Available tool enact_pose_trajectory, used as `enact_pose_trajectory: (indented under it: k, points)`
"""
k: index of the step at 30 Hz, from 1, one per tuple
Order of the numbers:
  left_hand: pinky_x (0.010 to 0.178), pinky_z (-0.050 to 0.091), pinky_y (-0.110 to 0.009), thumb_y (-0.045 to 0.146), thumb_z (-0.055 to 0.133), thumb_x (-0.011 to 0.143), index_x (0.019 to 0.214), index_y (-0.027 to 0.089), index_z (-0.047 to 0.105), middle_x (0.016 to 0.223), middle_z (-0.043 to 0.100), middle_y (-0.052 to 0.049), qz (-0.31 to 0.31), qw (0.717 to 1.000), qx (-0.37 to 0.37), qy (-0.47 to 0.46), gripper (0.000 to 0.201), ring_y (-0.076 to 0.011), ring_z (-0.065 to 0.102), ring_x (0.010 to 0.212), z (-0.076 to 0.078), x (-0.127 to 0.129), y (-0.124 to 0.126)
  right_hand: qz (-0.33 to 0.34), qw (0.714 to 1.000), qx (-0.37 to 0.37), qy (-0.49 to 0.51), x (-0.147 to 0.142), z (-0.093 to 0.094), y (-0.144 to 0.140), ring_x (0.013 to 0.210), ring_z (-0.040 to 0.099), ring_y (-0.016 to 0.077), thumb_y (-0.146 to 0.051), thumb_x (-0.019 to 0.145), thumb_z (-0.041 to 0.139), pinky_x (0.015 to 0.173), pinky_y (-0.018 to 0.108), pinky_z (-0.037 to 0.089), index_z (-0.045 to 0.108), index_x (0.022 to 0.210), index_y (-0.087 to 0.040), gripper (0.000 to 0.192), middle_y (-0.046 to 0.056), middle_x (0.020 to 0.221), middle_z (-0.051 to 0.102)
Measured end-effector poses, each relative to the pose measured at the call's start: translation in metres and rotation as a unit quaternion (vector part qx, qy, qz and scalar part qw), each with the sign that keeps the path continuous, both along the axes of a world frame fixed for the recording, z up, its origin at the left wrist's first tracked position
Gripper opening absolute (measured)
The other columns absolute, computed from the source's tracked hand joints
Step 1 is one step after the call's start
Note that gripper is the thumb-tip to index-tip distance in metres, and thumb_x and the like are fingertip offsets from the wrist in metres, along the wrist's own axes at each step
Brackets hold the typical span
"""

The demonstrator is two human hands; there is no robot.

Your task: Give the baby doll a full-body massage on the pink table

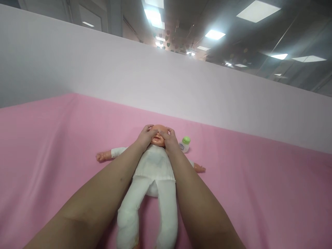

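Observation:
A baby doll [155, 164] in a white cloth suit lies on its back, arms spread out and legs toward me. My left hand [145, 137] cups one side of the doll's head [157, 139], its thumb laid over the eye area. On the other side my right hand [169, 138] does the same, so both thumbs nearly meet above the doll's nose. The mouth and forehead show between my hands; the eyes are hidden. Just right of my right wrist stands a small clear bottle [184, 145] with a green cap.
Under the doll spreads a pink sheet [223, 180] with some folds. A white low wall [181, 86] runs behind it. Beyond the wall are a dark glass surface and bright ceiling lights [215, 34].

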State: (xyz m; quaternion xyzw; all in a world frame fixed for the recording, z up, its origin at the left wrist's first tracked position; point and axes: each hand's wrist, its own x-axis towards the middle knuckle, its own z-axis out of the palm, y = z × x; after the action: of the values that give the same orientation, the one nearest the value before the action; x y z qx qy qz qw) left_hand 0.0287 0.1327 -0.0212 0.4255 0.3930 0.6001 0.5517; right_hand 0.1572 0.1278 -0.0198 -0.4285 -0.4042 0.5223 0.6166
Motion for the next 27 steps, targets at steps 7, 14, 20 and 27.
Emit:
enact_pose_trajectory:
  k: [7,14,20,27]
  points:
    - [0.094,0.053,-0.036,0.037,0.065,0.078,0.128,0.020,0.058,0.121,0.068,-0.010,0.022,1.000,-0.012,-0.003,0.053,-0.0244,0.066,0.108,-0.002,0.002,0.004,0.028,0.997,0.016,0.067,0.006,-0.005,0.003,0.099,0.070,0.0234,-0.042,0.070,0.080,0.089,0.042,0.059,0.057,0.117,-0.026,0.055,0.003,0.106,0.071]
    - [0.097,0.052,-0.042,0.037,0.066,0.077,0.134,0.021,0.058,0.125,0.068,-0.012,0.013,0.999,-0.020,-0.038,0.060,-0.0293,0.066,0.111,-0.005,0.002,0.004,0.092,0.989,0.007,0.113,0.017,-0.002,-0.006,0.106,0.069,0.0250,-0.033,0.071,0.078,0.096,0.046,0.057,0.058,0.126,-0.028,0.059,0.004,0.117,0.071]
    - [0.092,0.053,-0.039,0.035,0.080,0.068,0.132,0.019,0.056,0.122,0.068,-0.013,0.007,1.000,-0.003,-0.016,0.070,-0.0274,0.068,0.104,-0.006,0.002,0.002,0.079,0.994,0.003,0.072,0.010,0.002,-0.005,0.101,0.071,0.0259,-0.032,0.065,0.084,0.091,0.046,0.059,0.052,0.130,-0.027,0.073,0.004,0.113,0.069]
    - [0.098,0.050,-0.041,0.036,0.076,0.071,0.123,0.020,0.064,0.118,0.070,-0.011,0.068,0.995,0.027,0.061,0.056,-0.0299,0.066,0.109,-0.011,0.001,0.009,-0.024,0.998,0.031,-0.049,-0.002,0.003,-0.006,0.090,0.071,0.0217,-0.043,0.061,0.088,0.084,0.038,0.060,0.053,0.122,-0.027,0.072,0.002,0.108,0.068]
